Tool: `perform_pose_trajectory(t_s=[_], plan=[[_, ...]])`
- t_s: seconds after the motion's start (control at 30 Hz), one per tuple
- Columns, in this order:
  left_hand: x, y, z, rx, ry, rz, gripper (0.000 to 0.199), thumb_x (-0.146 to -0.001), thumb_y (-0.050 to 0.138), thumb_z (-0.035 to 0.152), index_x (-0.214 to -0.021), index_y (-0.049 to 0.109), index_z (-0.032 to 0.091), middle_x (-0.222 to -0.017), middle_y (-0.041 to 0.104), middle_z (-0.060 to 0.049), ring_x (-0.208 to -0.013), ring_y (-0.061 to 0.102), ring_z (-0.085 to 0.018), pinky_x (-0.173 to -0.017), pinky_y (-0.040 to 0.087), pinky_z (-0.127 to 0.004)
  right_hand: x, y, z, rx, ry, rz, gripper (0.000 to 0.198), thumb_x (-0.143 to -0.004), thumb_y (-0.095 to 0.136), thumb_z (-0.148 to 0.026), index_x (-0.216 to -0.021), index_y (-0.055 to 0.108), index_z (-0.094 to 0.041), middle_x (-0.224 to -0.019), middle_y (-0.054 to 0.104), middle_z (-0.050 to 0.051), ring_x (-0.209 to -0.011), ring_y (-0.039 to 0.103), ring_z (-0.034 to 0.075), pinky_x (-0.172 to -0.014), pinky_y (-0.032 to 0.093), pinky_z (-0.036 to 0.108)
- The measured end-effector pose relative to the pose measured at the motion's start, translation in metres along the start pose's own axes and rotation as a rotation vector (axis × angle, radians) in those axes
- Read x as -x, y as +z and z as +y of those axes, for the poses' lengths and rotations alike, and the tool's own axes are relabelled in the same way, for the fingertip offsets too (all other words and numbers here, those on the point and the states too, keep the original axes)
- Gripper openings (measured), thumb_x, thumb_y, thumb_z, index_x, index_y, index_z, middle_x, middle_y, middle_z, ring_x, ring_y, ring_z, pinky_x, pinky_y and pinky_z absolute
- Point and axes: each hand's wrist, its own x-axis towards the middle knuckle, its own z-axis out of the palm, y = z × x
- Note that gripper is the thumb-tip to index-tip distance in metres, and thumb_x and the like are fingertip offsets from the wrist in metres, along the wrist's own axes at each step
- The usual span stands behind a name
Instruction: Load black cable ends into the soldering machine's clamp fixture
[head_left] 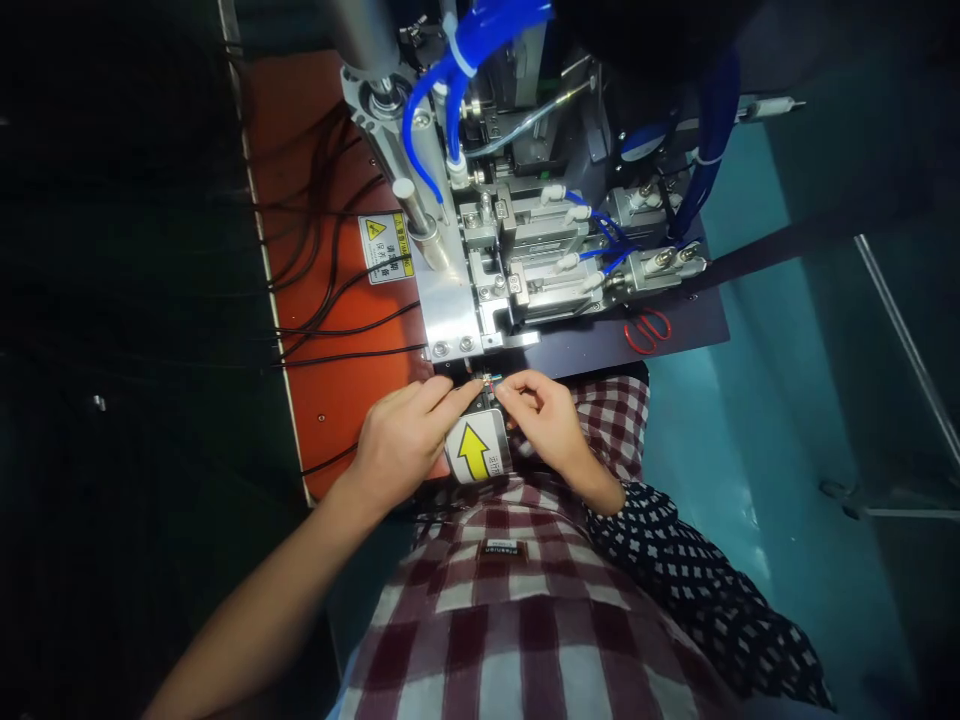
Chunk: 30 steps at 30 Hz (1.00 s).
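Head view, frame centre: a small wired part [489, 380] lies between left hand [401, 430] and right hand [546, 415]. The right pinches it; the left's grip is unclear.

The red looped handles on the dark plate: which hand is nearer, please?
Right. In the picture, the right hand is below and left of the red looped handles; the left hand is farther left.

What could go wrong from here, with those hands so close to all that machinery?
The left hand and right hand work just below the metal machine head; if it moved, fingertips might be pinched. The coloured wires at the fingertips look tiny and could slip or bend. The red handles lie near the dark tabletop's edge, so an elbow might knock them.
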Motion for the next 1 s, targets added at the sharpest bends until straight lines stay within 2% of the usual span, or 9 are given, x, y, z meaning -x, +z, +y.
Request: perform_pose_trajectory(t_s=[0.13, 0.33, 0.43, 0.57, 0.7, 0.8, 0.87, 1.0], plan=[[0.0, 0.001, 0.0, 0.012, -0.002, 0.009, 0.032, -0.094, 0.047, 0.017, -0.121, 0.064, 0.015, -0.086, 0.066, -0.007, -0.071, 0.059, -0.017, -0.061, 0.045, -0.027, 0.006, 0.007, -0.004, 0.07, -0.08, 0.008, 0.02, -0.082, 0.067, -0.036, -0.078, 0.065, -0.017, -0.072, 0.062, 0.001, -0.053, 0.052, 0.01, -0.05, 0.041, 0.023], [-0.001, 0.001, 0.0, 0.022, 0.013, 0.031, 0.031, -0.095, 0.045, 0.016, -0.119, 0.065, 0.014, -0.085, 0.066, -0.007, -0.07, 0.059, -0.017, -0.061, 0.046, -0.027, 0.009, 0.006, -0.023, 0.499, -0.378, 0.131, 0.016, -0.088, 0.058, -0.025, -0.075, 0.064, -0.019, -0.075, 0.061, 0.001, -0.063, 0.055, 0.012, -0.062, 0.044, 0.026], [-0.002, 0.001, 0.0, 0.029, 0.015, 0.045, 0.031, -0.095, 0.045, 0.017, -0.117, 0.065, 0.013, -0.084, 0.066, -0.007, -0.069, 0.059, -0.017, -0.06, 0.046, -0.027, 0.01, 0.002, -0.029, 0.581, -0.454, 0.122, 0.016, -0.091, 0.055, -0.025, -0.077, 0.063, -0.019, -0.076, 0.061, 0.002, -0.067, 0.056, 0.014, -0.064, 0.044, 0.027], [-0.002, 0.0, 0.0, 0.041, 0.022, 0.039, 0.031, -0.095, 0.045, 0.017, -0.118, 0.065, 0.012, -0.086, 0.067, -0.008, -0.071, 0.061, -0.018, -0.061, 0.048, -0.028, 0.005, -0.001, -0.03, 0.544, -0.433, 0.082, 0.014, -0.09, 0.055, -0.023, -0.079, 0.062, -0.019, -0.08, 0.062, 0.002, -0.068, 0.057, 0.013, -0.065, 0.045, 0.027], [-0.003, 0.0, 0.0, 0.06, 0.006, 0.056, 0.029, -0.095, 0.044, 0.015, -0.113, 0.066, 0.012, -0.088, 0.069, -0.008, -0.073, 0.063, -0.017, -0.063, 0.049, -0.027, -0.004, -0.004, -0.021, 0.377, -0.286, -0.009, 0.009, -0.086, 0.057, -0.021, -0.079, 0.062, -0.018, -0.078, 0.062, 0.001, -0.063, 0.057, 0.012, -0.059, 0.045, 0.025], [-0.003, 0.001, 0.0, 0.093, -0.007, 0.061, 0.028, -0.095, 0.043, 0.013, -0.111, 0.066, 0.011, -0.088, 0.069, -0.008, -0.077, 0.065, -0.017, -0.066, 0.051, -0.027, -0.008, -0.006, -0.014, 0.28, -0.212, -0.046, 0.011, -0.087, 0.059, -0.026, -0.081, 0.062, -0.018, -0.073, 0.061, 0.0, -0.06, 0.057, 0.012, -0.055, 0.045, 0.024], [-0.002, 0.001, 0.0, 0.111, -0.011, 0.064, 0.028, -0.095, 0.042, 0.012, -0.111, 0.065, 0.012, -0.09, 0.07, -0.009, -0.08, 0.065, -0.018, -0.068, 0.052, -0.027, -0.009, -0.008, -0.013, 0.254, -0.205, -0.044, 0.014, -0.088, 0.058, -0.03, -0.083, 0.063, -0.018, -0.074, 0.062, 0.0, -0.059, 0.056, 0.012, -0.055, 0.045, 0.025], [-0.002, 0.0, 0.0, 0.117, -0.016, 0.067, 0.028, -0.094, 0.043, 0.012, -0.111, 0.065, 0.013, -0.093, 0.07, -0.009, -0.081, 0.065, -0.017, -0.07, 0.052, -0.027, -0.007, -0.006, -0.022, 0.329, -0.301, 0.033, 0.015, -0.089, 0.059, -0.03, -0.09, 0.068, -0.018, -0.085, 0.065, 0.002, -0.061, 0.054, 0.011, -0.06, 0.045, 0.027]])
